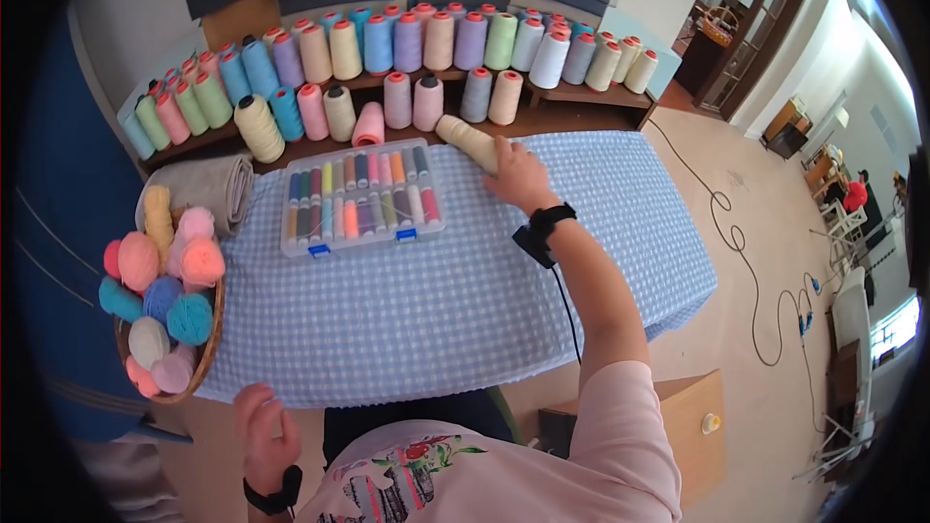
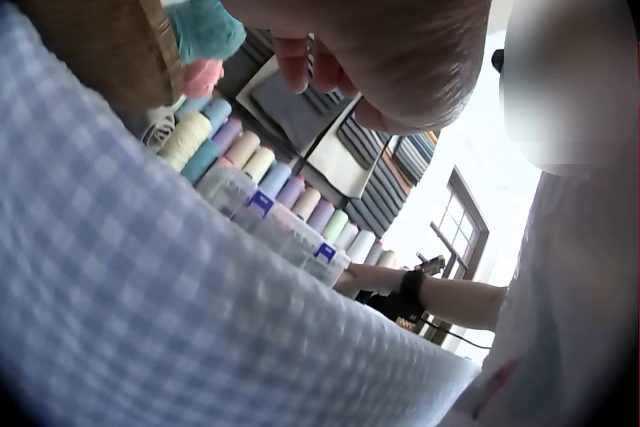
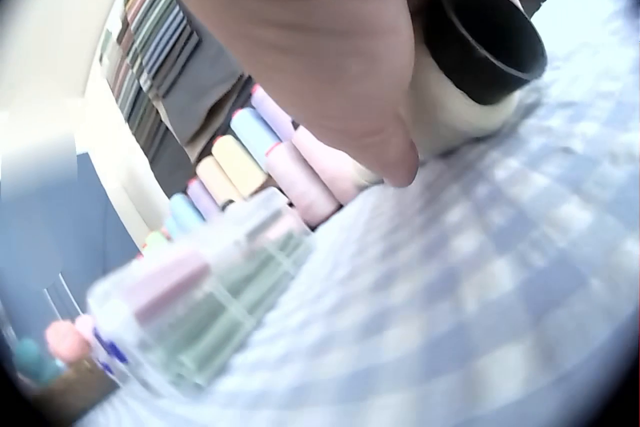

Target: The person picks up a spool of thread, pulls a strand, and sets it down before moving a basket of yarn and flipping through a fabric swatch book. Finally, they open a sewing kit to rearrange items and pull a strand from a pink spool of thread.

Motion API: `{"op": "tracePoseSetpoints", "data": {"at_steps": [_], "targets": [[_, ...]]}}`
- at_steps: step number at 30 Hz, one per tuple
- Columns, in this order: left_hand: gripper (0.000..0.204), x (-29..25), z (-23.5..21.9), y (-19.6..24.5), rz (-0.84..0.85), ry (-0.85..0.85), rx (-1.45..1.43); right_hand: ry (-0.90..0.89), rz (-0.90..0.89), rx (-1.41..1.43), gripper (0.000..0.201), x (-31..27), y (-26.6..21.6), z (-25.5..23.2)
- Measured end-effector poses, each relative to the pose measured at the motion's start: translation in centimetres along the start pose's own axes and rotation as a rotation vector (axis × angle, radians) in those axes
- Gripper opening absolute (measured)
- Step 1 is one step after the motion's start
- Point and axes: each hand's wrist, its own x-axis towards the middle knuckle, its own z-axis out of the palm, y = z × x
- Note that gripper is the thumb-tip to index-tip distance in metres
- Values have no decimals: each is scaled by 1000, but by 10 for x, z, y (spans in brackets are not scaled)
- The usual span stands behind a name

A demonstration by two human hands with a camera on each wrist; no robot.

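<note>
At the back of the table my right hand (image 1: 520, 177) grips a cream cone of thread (image 1: 463, 139) that lies on its side on the checked cloth. In the right wrist view the thumb runs along the cream thread (image 3: 452, 117), and the cone's hollow black end (image 3: 490, 42) faces the camera. My left hand (image 1: 265, 441) hangs off the table's front edge with loosely bent fingers, holding nothing. To the left of the cone, a clear plastic case (image 1: 362, 232) with blue latches contains two rows of small coloured thread spools.
Behind the cloth, wooden shelves (image 1: 572, 95) carry many upright thread cones; one pink cone (image 1: 368, 124) is tipped over. A wicker basket (image 1: 208, 353) of yarn balls stands at the left edge, beside a folded grey cloth (image 1: 208, 189). Cables (image 1: 741, 261) trail across the floor on the right.
</note>
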Motion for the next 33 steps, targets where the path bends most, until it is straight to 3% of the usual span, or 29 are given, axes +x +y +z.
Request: {"op": "tracePoseSetpoints", "data": {"at_steps": [1, 3, 7, 9, 10, 11, 13, 14, 16, 17, 19, 23, 25, 33], "targets": [[29, 4, 6, 1, -27, -84, -72, -9, -6, -54, 53, 4, 3, 3], [30, 5, 18, -5, -43, -88, -78, -15, -4, -107, 52, 8, 12, 5], [33, 8, 31, -16, -144, -56, -134, 10, -67, 22, 58, 7, 34, -8], [24, 8, 42, -21, -245, -1, -137, 140, -245, 168, 58, 9, 49, -10], [25, 5, 51, -23, -290, 53, -177, 154, -245, 246, 61, 10, 51, -15], [25, -1, 59, -27, -281, 54, -185, 161, -238, 239, 61, 12, 53, -16], [24, -3, 68, -34, -229, 55, -132, 263, -210, 602, 60, 19, 54, -14], [24, -1, 69, -34, -220, 56, -137, 272, -205, 599, 60, 23, 51, -12], [22, 4, 69, -28, -56, -22, 28, 216, -131, 961, 61, 36, 39, -7], [22, 5, 69, -27, -50, -23, 25, 222, -127, 960, 61, 40, 31, -4], [20, 5, 69, -26, -125, -16, -5, 59, 104, 1103, 60, 48, 13, 3], [19, 6, 71, -27, -89, 3, 52, 150, 79, 1125, 59, 65, -15, 23], [18, 7, 71, -27, -68, 1, 51, 224, -14, 1029, 59, 70, -26, 27], [17, 8, 72, -27, -39, -30, 74, 166, -15, 893, 63, 83, -37, 42]]}}
